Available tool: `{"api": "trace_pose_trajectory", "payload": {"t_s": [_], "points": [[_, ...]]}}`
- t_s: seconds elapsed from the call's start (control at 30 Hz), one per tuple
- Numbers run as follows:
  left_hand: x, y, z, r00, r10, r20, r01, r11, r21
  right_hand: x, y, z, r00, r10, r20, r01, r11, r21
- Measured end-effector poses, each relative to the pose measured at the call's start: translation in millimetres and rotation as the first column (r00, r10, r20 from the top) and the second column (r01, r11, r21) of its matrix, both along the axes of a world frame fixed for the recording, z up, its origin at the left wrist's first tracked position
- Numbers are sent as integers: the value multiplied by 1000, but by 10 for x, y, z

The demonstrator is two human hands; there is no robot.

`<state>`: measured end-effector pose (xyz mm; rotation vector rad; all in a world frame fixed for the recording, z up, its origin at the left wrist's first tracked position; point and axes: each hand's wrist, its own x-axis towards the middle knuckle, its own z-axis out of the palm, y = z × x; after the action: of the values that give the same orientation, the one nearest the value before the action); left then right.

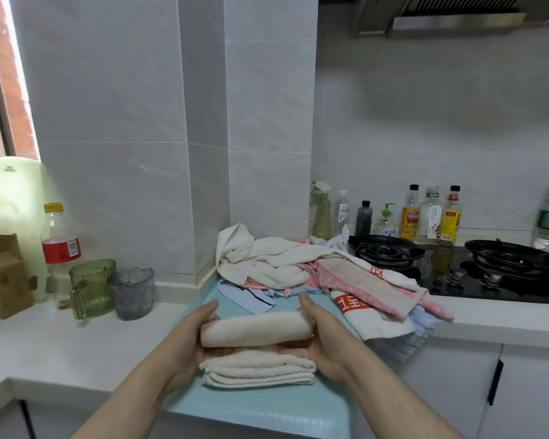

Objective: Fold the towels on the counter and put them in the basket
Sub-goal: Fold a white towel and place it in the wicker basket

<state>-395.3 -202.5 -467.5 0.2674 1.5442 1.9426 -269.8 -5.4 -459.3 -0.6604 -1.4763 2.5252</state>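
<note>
A cream towel [256, 329], folded into a thick bundle, is gripped at its two ends: the left hand [193, 335] at the left end, the right hand [325, 339] at the right, fingers closed around the cloth. The lower folds are seen resting on a pale blue mat [260, 403] laid over the white desk [61, 350]. A heap of unfolded towels [301, 267] is piled just behind, beside the gas hob [457, 264]. Two ribbed cups [114, 288] are noted at left.

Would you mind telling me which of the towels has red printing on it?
The white towel with red characters, draped at the pile's right front beneath the pink towel; the others show no print.
</note>
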Motion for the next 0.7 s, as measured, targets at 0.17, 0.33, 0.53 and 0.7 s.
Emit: {"api": "trace_pose_trajectory", "payload": {"t_s": [0.17,0.33,0.53,0.7], "points": [[79,-5,-90,953,18,-303,-77,980,-183,-61,-47,-91,993,-111,34,93,936,338],[173,-66,-78,912,-21,-411,-86,967,-241,16,-8,-68,993,-78,83,44,937,348],[177,-36,-202,817,-3,-576,-203,935,-292,87,-14,-76,990,8,139,-77,860,505],[150,-57,-233,767,-82,-636,-213,903,-373,153,13,-122,989,71,131,-142,709,691]]}}
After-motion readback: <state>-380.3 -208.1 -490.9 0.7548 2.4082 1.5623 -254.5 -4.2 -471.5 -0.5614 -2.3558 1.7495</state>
